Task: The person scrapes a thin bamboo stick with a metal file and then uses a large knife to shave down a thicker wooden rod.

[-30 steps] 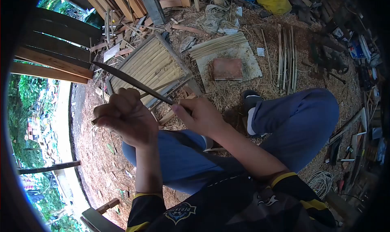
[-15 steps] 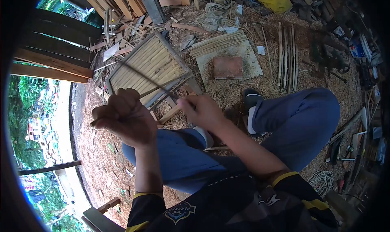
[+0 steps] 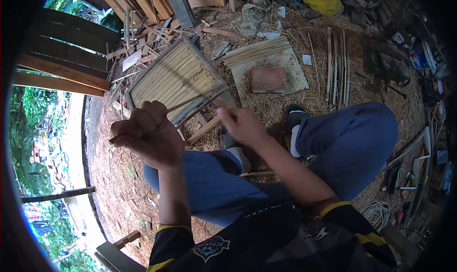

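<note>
My left hand (image 3: 150,134) is raised over my left leg, its fingers wrapped round a thin wooden strip (image 3: 183,102). One end of the strip pokes out beside the thumb, and the other slants up to the right over the bamboo-slat panel (image 3: 166,74). To the right, my right hand (image 3: 243,127) is closed on a long, thin dark tool (image 3: 194,85), smeared by motion. The tool points up and left, overlapping the slat panel in this view. Its exact kind I cannot tell.
Ahead lie a reddish block (image 3: 267,79) on a pale board (image 3: 297,77), a bundle of thin strips (image 3: 257,51) and longer sticks (image 3: 337,65). Shavings cover the ground. Planks (image 3: 62,74) stand at the left; a coil of cord (image 3: 377,215) lies at the right.
My right hand has shifted slightly right, and the blurred tool has swung so its far end lies further right. My left hand stays nearly in place, still holding the strip.
</note>
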Motion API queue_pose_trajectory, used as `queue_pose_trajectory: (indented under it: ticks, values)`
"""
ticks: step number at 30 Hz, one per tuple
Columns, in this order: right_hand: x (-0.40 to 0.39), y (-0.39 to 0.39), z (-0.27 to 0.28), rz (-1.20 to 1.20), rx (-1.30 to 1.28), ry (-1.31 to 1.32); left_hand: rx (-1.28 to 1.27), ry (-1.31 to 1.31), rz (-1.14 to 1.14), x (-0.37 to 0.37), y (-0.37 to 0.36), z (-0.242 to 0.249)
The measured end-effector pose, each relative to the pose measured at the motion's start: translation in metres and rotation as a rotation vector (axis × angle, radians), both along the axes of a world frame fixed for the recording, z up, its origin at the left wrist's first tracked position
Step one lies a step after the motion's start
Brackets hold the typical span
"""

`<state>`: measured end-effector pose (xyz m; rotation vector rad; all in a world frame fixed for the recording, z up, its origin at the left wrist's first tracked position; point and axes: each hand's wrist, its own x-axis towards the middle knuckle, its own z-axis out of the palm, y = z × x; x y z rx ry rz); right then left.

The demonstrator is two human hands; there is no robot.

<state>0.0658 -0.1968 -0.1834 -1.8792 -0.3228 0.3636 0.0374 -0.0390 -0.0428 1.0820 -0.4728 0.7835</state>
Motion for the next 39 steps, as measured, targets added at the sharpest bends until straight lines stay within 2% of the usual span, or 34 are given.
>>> queue_pose_trajectory:
  ticks: [2, 4, 5, 7, 10, 13, 15, 16, 17, 19, 20, 23, 26, 29, 32, 35, 36, 38, 39]
  values:
    - [0.009, -0.009, -0.022, -0.042, -0.089, 0.069, 0.007, 0.004, 0.007, -0.002, -0.001, 0.001]
    - [0.015, -0.013, -0.018, -0.054, -0.128, 0.081, 0.015, 0.008, 0.0, -0.001, -0.005, 0.002]
    - [0.011, -0.009, -0.017, -0.048, -0.057, 0.027, 0.028, 0.003, 0.004, 0.0, -0.004, 0.002]
    - [-0.006, 0.004, 0.028, -0.031, 0.078, -0.076, 0.049, -0.001, 0.015, 0.0, -0.004, -0.001]
    - [-0.02, 0.005, 0.075, 0.161, 0.126, -0.101, 0.001, 0.017, 0.058, 0.0, -0.008, 0.001]
    - [-0.009, 0.008, 0.03, -0.001, 0.106, -0.013, 0.009, 0.011, 0.025, -0.002, -0.004, 0.0]
    - [0.014, -0.003, -0.031, -0.063, -0.053, 0.076, 0.008, 0.007, 0.018, -0.003, -0.002, 0.0]
    - [0.02, -0.008, -0.033, -0.102, -0.131, 0.119, 0.008, 0.002, 0.007, -0.002, -0.003, 0.001]
    - [0.021, -0.01, -0.036, -0.083, -0.104, 0.126, 0.028, -0.005, -0.016, 0.0, -0.004, 0.002]
    - [0.012, -0.012, -0.005, -0.03, -0.059, 0.15, 0.059, -0.01, -0.046, -0.001, -0.005, 0.001]
    - [0.003, 0.0, -0.002, -0.074, 0.049, 0.029, 0.05, -0.009, -0.042, -0.001, -0.004, 0.0]
    - [-0.012, 0.007, 0.054, 0.101, 0.114, -0.063, 0.027, -0.008, -0.026, 0.002, -0.002, 0.0]
    - [-0.011, 0.012, 0.021, 0.05, 0.123, -0.05, 0.005, -0.002, -0.02, -0.001, 0.0, 0.001]
    - [0.015, 0.003, -0.05, -0.151, -0.094, 0.107, -0.013, -0.002, -0.017, -0.002, 0.003, -0.001]
    - [0.013, -0.003, -0.042, -0.118, -0.115, 0.111, -0.01, -0.003, -0.024, 0.001, 0.001, 0.002]
    - [-0.008, 0.01, 0.026, 0.014, 0.096, 0.031, -0.04, 0.006, 0.011, 0.0, -0.002, 0.002]
    - [-0.012, 0.011, 0.034, 0.024, 0.092, -0.032, -0.05, 0.008, 0.031, 0.001, -0.002, 0.002]
    - [-0.018, 0.013, 0.043, 0.039, 0.096, -0.158, -0.065, 0.018, 0.066, 0.0, -0.002, 0.003]
    - [-0.014, 0.013, 0.031, 0.003, 0.063, -0.057, -0.076, 0.025, 0.082, -0.001, -0.004, 0.003]
